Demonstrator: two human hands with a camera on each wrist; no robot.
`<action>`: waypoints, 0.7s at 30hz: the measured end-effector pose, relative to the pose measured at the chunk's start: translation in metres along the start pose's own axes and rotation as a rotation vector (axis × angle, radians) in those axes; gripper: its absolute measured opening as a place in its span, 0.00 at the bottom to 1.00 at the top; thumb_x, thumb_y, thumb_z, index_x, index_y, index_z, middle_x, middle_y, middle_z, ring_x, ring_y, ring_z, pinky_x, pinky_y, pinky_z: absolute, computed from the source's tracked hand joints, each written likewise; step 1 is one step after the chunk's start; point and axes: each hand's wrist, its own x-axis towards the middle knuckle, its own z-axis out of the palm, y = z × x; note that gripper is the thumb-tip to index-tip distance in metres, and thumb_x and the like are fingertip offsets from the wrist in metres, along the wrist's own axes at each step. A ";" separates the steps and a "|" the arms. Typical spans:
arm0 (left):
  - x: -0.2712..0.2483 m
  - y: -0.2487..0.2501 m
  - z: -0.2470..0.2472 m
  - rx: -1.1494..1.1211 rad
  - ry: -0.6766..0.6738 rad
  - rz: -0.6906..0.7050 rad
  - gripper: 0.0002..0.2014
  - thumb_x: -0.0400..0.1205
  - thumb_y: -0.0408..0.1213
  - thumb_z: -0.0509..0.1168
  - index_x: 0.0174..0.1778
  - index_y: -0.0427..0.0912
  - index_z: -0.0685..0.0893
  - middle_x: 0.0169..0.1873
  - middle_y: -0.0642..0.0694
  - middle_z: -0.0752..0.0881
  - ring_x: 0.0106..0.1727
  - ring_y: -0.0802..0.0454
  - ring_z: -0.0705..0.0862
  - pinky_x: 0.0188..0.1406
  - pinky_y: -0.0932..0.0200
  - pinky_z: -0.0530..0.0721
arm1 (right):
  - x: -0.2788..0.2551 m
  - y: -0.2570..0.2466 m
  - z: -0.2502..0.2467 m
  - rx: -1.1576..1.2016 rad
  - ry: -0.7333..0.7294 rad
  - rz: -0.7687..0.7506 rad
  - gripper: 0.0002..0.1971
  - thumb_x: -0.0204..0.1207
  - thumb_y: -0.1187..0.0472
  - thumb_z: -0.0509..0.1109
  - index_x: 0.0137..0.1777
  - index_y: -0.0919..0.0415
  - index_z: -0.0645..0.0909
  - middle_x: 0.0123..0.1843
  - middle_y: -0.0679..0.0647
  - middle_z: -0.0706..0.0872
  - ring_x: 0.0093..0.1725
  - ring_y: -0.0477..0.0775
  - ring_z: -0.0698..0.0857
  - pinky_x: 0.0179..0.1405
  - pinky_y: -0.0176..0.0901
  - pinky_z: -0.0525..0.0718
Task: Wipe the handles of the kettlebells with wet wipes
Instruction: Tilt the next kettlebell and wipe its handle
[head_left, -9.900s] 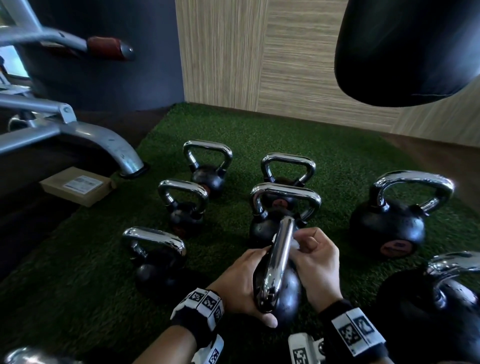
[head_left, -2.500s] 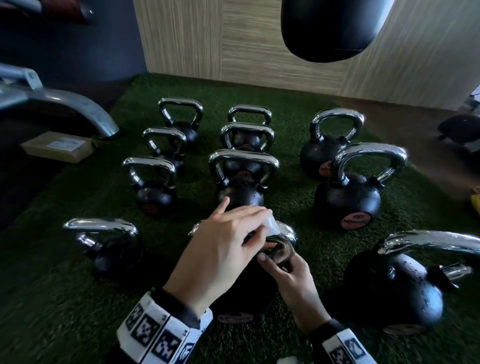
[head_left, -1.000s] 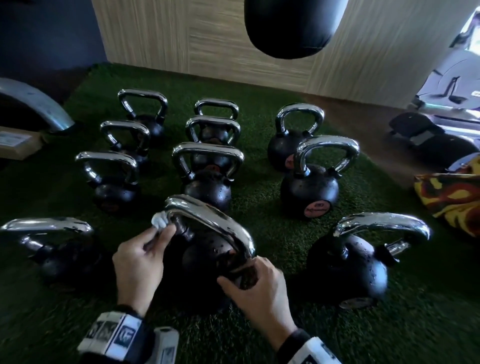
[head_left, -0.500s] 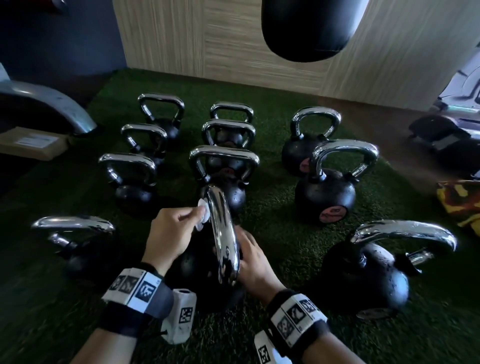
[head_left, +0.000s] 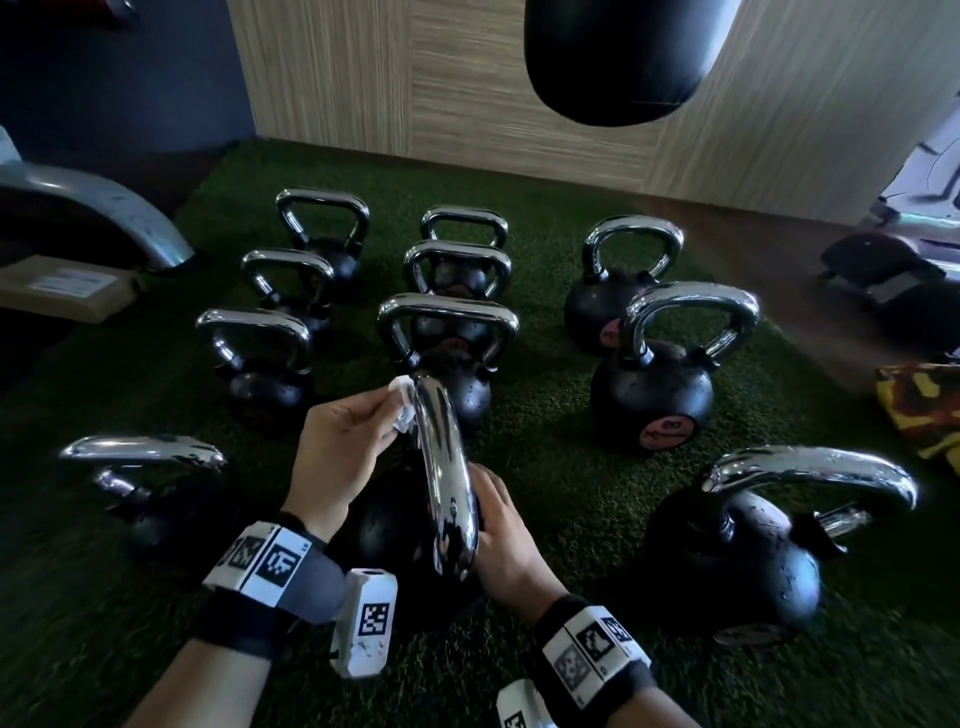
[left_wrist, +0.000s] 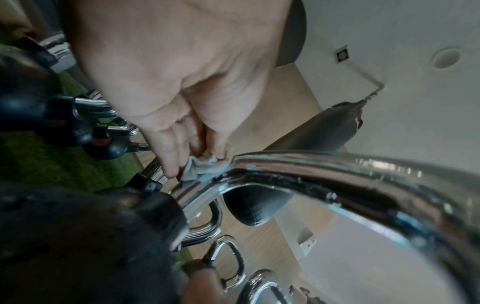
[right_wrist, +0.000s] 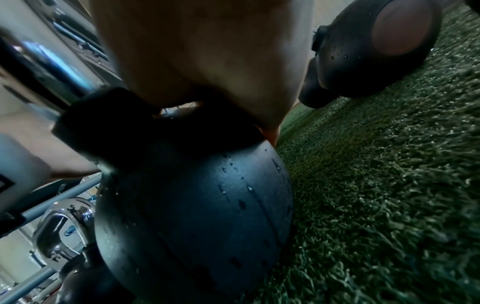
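A black kettlebell (head_left: 395, 525) with a chrome handle (head_left: 447, 467) stands on the turf in front of me, its handle running away from me. My left hand (head_left: 358, 441) pinches a crumpled white wet wipe (head_left: 402, 405) against the far left end of that handle; the left wrist view shows the wipe (left_wrist: 200, 167) pressed on the chrome handle (left_wrist: 311, 170) by thumb and fingers. My right hand (head_left: 501, 525) rests on the ball's right side below the handle. In the right wrist view the palm (right_wrist: 207, 61) sits on the dark ball (right_wrist: 194, 216); its fingers are hidden.
Several more chrome-handled kettlebells stand in rows on the green turf (head_left: 545, 457), the largest (head_left: 737, 561) at my right. A black punching bag (head_left: 618, 57) hangs above the back. A machine leg (head_left: 104, 218) and a cardboard box (head_left: 62, 291) lie at left.
Over the last second the kettlebell has turned so its handle points away from me. My left hand and the wipe have shifted slightly up along the handle's far end.
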 end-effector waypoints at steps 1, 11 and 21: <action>-0.001 0.002 0.000 -0.016 -0.001 -0.013 0.10 0.86 0.35 0.71 0.61 0.42 0.91 0.49 0.49 0.96 0.57 0.56 0.93 0.68 0.52 0.88 | 0.000 0.000 0.000 0.005 -0.001 0.001 0.40 0.71 0.33 0.62 0.85 0.43 0.67 0.82 0.42 0.69 0.81 0.43 0.68 0.85 0.48 0.69; -0.063 0.009 0.013 -0.238 0.037 0.068 0.09 0.78 0.37 0.71 0.51 0.47 0.94 0.45 0.44 0.96 0.47 0.53 0.95 0.42 0.67 0.90 | -0.001 0.004 0.003 0.048 0.024 -0.040 0.40 0.70 0.30 0.61 0.84 0.43 0.69 0.81 0.42 0.71 0.81 0.40 0.68 0.84 0.49 0.70; -0.119 0.001 -0.004 -0.118 -0.113 0.181 0.13 0.74 0.32 0.74 0.48 0.53 0.96 0.50 0.45 0.95 0.54 0.51 0.95 0.53 0.64 0.91 | -0.002 0.005 0.002 0.058 0.017 -0.076 0.40 0.72 0.30 0.61 0.83 0.46 0.70 0.79 0.42 0.73 0.78 0.33 0.69 0.82 0.44 0.72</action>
